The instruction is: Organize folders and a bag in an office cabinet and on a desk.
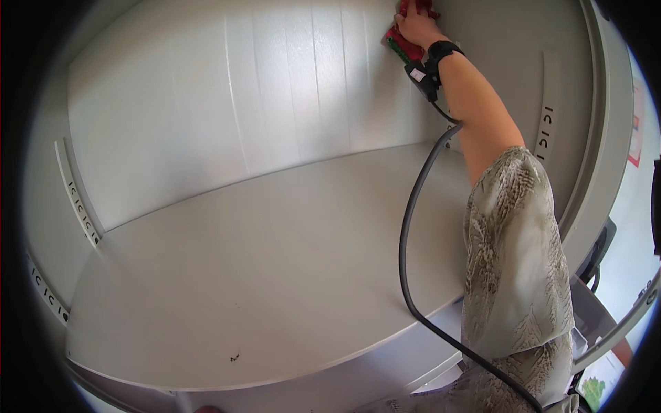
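My right hand [417, 26] reaches up to the far right corner of a metal cabinet and presses a red cloth [405, 45] with a green edge against the back panel [279, 88]. The fingers spread over the cloth, and part of it runs out of the top of the picture. A black strap [445, 50] circles that wrist, with a small black module [421, 80] on a cable. My left hand is out of view. Below the arm lies a wide pale shelf [248, 268] bearing a few dark specks [235, 357] near its front edge.
A thick black cable [405, 232] loops from the wrist over the shelf's front edge. Slotted support strips [80, 201] line the left wall, and another strip [545, 118] is on the right wall. The cabinet's frame [607, 129] curves along the right. Under the shelf's front is a lower ledge [434, 374].
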`<state>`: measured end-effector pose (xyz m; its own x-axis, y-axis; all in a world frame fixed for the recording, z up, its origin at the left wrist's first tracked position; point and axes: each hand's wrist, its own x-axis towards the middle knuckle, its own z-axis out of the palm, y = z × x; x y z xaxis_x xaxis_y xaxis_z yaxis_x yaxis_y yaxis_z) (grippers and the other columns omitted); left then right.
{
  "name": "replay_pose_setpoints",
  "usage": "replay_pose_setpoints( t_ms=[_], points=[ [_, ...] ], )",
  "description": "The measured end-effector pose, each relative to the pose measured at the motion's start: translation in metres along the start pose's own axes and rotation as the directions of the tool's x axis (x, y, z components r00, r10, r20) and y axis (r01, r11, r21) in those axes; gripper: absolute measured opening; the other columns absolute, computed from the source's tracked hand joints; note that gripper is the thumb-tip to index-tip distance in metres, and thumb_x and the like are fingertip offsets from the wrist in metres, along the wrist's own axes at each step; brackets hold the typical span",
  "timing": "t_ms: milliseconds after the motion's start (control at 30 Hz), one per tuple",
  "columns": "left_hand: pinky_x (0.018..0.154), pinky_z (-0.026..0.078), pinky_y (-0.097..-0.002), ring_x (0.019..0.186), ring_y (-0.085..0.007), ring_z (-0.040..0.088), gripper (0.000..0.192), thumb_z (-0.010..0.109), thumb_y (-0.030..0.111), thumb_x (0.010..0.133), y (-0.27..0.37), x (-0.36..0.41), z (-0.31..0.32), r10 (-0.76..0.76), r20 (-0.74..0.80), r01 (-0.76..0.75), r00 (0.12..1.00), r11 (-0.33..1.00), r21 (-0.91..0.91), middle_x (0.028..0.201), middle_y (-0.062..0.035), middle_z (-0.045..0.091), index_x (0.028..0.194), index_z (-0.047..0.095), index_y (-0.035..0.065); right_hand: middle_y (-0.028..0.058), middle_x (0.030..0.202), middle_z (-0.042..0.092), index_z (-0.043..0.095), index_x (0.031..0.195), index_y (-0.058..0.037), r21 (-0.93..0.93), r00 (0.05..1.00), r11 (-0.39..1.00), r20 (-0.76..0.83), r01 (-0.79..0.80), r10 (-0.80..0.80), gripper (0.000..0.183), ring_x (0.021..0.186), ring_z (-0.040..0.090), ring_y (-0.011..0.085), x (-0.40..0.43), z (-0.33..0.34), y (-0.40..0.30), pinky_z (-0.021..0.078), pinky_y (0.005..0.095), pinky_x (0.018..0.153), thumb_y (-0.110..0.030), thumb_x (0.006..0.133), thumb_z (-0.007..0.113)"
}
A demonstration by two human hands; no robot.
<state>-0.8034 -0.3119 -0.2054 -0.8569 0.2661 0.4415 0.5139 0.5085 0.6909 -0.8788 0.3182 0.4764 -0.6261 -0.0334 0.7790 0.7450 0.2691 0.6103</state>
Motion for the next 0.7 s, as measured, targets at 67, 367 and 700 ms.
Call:
replay_pose_setpoints(
  t_ms=[67,367,700],
  points=[
    [0.073,0.05,-0.0429,0.079,-0.0308,0.062,0.01,0.06,0.014,0.082,-0.011,0.01,0.005,0.032,-0.037,-0.032,0.999,0.999,-0.007,0.088,-0.0108,0.068,0.081,0.067,0.0068,0.031,0.141,0.036,0.032,0.144,-0.0074,-0.052,0.983,0.999,0.184,-0.003,0.012,0.057,0.126,0.04,0.0493,0.012,-0.013,0.037,0.0344,0.0518,0.105,-0.03,0.093,0.045],
    [0.073,0.05,-0.0424,0.077,-0.0312,0.062,0.008,0.062,0.013,0.08,-0.023,0.126,-0.103,0.202,-0.213,-0.168,0.956,0.972,0.166,0.086,-0.0106,0.069,0.08,0.068,0.0076,0.0394,0.129,0.045,0.033,0.138,0.0109,0.244,0.829,0.831,0.413,-0.499,0.376,0.06,0.115,0.053,0.0467,-0.015,-0.039,0.016,0.043,0.0472,0.098,-0.013,0.085,0.049],
    [0.069,0.051,-0.0414,0.074,-0.0311,0.061,0.011,0.062,0.014,0.082,-0.02,0.215,-0.193,0.31,-0.23,-0.226,0.922,0.916,0.331,0.083,-0.0118,0.068,0.08,0.069,0.0058,0.0156,0.107,0.066,0.06,0.12,-0.0089,0.191,0.876,0.954,0.469,-0.231,0.118,0.034,0.1,0.063,0.0348,-0.017,-0.071,-0.008,0.0541,0.0435,0.079,-0.006,0.088,0.049]
  ],
)
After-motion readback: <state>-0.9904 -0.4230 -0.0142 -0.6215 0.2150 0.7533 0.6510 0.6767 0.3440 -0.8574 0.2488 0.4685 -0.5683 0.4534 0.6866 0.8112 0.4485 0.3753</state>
